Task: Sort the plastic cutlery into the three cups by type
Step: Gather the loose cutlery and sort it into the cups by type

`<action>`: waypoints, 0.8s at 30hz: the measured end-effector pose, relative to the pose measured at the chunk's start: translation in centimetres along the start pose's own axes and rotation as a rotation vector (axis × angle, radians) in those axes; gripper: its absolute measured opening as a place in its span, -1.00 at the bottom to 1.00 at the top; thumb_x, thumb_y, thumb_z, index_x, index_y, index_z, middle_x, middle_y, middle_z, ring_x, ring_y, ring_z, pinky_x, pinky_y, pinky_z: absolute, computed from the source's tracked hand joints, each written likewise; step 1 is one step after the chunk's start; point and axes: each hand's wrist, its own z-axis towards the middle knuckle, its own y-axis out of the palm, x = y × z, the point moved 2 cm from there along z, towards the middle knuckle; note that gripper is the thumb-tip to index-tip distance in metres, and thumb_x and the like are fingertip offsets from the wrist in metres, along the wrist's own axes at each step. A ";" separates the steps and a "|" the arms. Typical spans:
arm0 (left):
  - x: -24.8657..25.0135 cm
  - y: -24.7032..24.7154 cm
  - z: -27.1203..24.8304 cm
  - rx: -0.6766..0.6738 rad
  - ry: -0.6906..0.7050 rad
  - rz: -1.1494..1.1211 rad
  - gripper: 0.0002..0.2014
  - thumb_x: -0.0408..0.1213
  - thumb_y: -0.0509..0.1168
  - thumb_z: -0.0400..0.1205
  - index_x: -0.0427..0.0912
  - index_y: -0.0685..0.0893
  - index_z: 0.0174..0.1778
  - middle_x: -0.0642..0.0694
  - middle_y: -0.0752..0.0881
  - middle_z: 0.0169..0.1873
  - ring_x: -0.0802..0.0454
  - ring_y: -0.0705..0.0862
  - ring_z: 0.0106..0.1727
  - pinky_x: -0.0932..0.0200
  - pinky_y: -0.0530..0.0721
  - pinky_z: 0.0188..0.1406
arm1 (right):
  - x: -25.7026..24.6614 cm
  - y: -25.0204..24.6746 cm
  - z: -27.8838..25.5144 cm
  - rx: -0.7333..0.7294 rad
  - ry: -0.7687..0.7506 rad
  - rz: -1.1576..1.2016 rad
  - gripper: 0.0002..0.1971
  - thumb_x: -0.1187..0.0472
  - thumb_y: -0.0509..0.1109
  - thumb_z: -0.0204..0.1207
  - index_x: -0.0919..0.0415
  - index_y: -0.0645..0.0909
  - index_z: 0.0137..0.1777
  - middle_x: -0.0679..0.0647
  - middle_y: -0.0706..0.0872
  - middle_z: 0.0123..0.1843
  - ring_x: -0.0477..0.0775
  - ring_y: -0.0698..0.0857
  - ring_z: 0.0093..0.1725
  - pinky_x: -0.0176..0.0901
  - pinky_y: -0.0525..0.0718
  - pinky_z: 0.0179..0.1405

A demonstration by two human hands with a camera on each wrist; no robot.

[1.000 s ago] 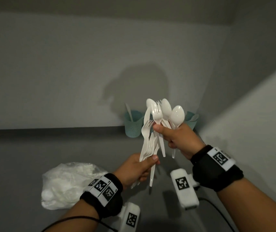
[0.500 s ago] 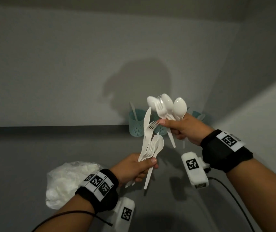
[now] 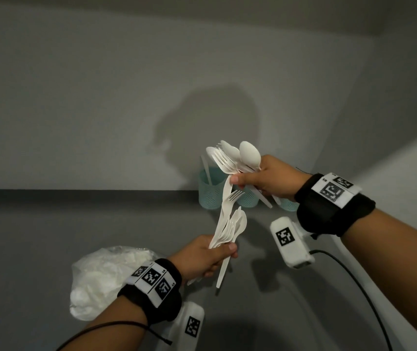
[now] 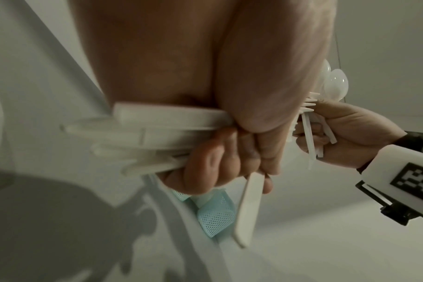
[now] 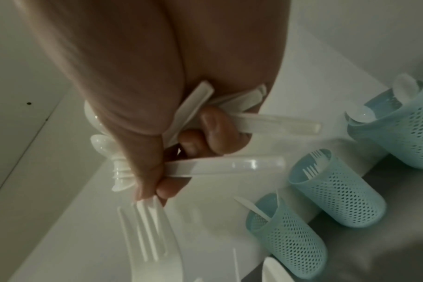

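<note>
My left hand (image 3: 210,257) grips a mixed bunch of white plastic cutlery (image 3: 227,224) by the handles, with fork, knife and spoon heads pointing up; the handles (image 4: 157,133) cross its curled fingers (image 4: 229,162). My right hand (image 3: 265,181), higher and farther, grips a fan of spoons and forks (image 3: 235,158). A knife tip from the left bunch reaches up to the right thumb. Behind stand three teal mesh cups: the left cup (image 5: 285,238) holds a knife, the middle cup (image 5: 336,190) forks, the right cup (image 5: 403,129) spoons.
A crumpled clear plastic bag (image 3: 106,274) lies on the grey table (image 3: 50,236) left of my left forearm. The cups (image 3: 211,193) stand against the back wall, near the corner with a white side wall (image 3: 405,186). A black cable (image 3: 354,274) trails under my right arm.
My right hand has carried its bunch up and farther back, in front of the cups, and the bunch now tilts left. The left hand has stayed in place with its bunch.
</note>
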 end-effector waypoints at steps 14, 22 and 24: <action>-1.4 -8.3 2.9 0.376 0.012 -0.091 -0.77 -0.13 0.26 0.67 -0.16 0.66 -0.24 0.11 0.41 -0.68 0.16 0.31 -0.61 0.31 0.33 -0.62 | 3.0 -1.7 16.4 0.436 0.161 -0.312 -0.44 -0.06 0.34 0.55 0.33 0.51 0.41 0.25 0.51 0.50 0.22 0.50 0.45 -0.13 0.38 0.40; -2.7 -10.2 3.9 0.396 -0.008 -0.143 -0.72 -0.01 0.25 0.65 -0.14 0.69 -0.14 0.07 0.34 -0.63 0.13 0.30 -0.59 0.26 0.35 -0.58 | 7.2 2.9 18.7 0.158 0.176 -0.557 -0.62 0.02 0.26 0.61 0.36 0.67 0.10 0.32 0.71 0.20 0.28 0.66 0.19 -0.19 0.40 -0.09; -2.7 -10.2 3.9 0.393 -0.007 -0.177 -0.71 0.00 0.26 0.65 -0.17 0.70 -0.09 0.07 0.33 -0.62 0.13 0.29 -0.59 0.25 0.35 -0.57 | 6.9 2.7 17.7 0.204 0.151 -0.505 -0.71 0.03 0.27 0.61 0.25 0.68 -0.07 0.32 0.72 0.08 0.27 0.67 0.10 -0.17 0.40 -0.13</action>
